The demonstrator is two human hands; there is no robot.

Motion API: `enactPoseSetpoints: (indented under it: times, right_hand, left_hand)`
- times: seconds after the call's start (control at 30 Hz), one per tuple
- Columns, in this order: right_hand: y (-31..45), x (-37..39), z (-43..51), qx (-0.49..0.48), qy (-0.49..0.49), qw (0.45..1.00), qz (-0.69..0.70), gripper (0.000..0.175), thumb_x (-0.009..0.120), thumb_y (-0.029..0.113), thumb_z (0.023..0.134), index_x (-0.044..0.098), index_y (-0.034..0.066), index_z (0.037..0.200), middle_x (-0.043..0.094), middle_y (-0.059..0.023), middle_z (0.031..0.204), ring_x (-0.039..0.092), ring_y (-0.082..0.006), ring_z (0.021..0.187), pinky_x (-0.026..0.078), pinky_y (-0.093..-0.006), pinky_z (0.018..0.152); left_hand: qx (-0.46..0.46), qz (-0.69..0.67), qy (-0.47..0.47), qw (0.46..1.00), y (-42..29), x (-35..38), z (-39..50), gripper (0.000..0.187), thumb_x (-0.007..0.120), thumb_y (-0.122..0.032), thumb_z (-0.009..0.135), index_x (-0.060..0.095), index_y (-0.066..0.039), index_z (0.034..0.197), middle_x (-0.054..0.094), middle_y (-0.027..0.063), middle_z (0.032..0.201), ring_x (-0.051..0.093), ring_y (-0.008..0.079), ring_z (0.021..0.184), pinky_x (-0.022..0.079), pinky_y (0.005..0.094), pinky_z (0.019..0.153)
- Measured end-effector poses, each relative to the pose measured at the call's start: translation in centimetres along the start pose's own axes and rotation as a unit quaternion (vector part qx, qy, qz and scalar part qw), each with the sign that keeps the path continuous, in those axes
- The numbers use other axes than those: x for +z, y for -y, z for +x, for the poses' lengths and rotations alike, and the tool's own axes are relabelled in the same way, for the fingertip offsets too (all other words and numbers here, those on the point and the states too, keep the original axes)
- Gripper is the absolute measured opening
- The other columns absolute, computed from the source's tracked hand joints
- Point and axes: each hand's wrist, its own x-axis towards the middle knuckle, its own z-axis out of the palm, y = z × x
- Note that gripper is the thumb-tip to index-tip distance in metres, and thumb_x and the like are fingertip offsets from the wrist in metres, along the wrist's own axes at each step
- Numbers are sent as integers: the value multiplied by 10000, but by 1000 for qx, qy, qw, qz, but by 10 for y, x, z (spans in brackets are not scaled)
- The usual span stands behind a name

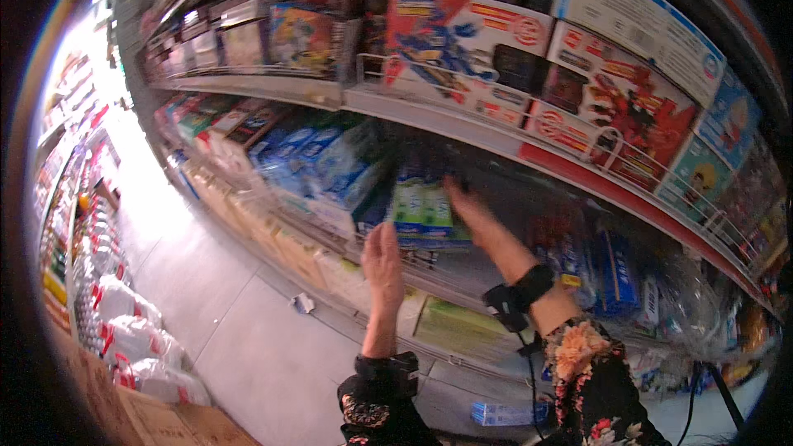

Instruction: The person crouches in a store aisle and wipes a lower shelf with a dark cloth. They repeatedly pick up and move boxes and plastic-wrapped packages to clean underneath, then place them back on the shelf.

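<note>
Green-and-white packages lie side by side on the lower shelf of a store rack. My left hand is upright at their left front corner, fingers straight and together, with nothing gripped. On their right side my right hand reaches into the shelf, blurred, its fingertips near the packages; whether it touches them cannot be told. Blue packages stand in rows to the left. Both wrists wear black straps, and a small black device with a cable hangs at the right one.
Boxed toys fill the upper shelf behind a wire rail. Blue packs stand lower right. A blue-and-white box lies on the floor. Bagged goods and a cardboard box are across the aisle at left.
</note>
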Motion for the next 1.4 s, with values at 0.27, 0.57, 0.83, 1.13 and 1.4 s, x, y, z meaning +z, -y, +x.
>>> enactPoseSetpoints:
  times: [0.27, 0.57, 0.83, 1.13, 1.4]
  right_hand:
    - [-6, 9, -34, -130, -127, 969, -168, 875, 580, 554, 745, 340, -150, 1206, 517, -353, 1014, 536, -434, 956, 426, -471, 827]
    - [-3, -16, -82, -179, -163, 966, -88, 703, 618, 483, 756, 424, -80, 1130, 498, -272, 1045, 500, -373, 988, 411, -413, 829]
    - [-16, -110, -170, -167, -120, 978, 16, 438, 587, 243, 839, 453, 5, 1182, 575, -122, 1049, 547, -204, 916, 431, -310, 799]
    - [-48, -266, -245, -95, -195, 970, 111, 365, 596, 199, 833, 514, 18, 1140, 577, -51, 1021, 537, -136, 881, 438, -257, 768]
    - [-116, -376, -224, 2, -337, 937, 91, 453, 626, 319, 796, 515, 63, 1153, 554, -80, 1091, 501, -217, 1034, 417, -370, 823]
  left_hand:
    - [-41, -112, -42, 992, -5, 3, 1, 257, 523, -311, 894, 486, -59, 926, 404, -33, 755, 376, 73, 708, 346, 230, 627]
    - [-25, -204, 112, 972, -28, 3, -28, 471, 440, -291, 862, 468, 57, 1178, 557, 113, 1070, 554, 186, 947, 441, 289, 803]
    - [-30, -68, 194, 978, -65, 45, -104, 410, 409, -237, 893, 514, 65, 1150, 572, 109, 1004, 532, 161, 910, 417, 281, 815]
    - [82, 174, 365, 911, -83, 165, -198, 434, 533, -208, 859, 469, 26, 1218, 469, 94, 951, 479, 149, 882, 418, 265, 744]
    - [160, 270, 406, 858, -59, 289, -221, 487, 597, -403, 796, 550, 5, 1057, 504, 291, 965, 528, 430, 909, 463, 448, 758]
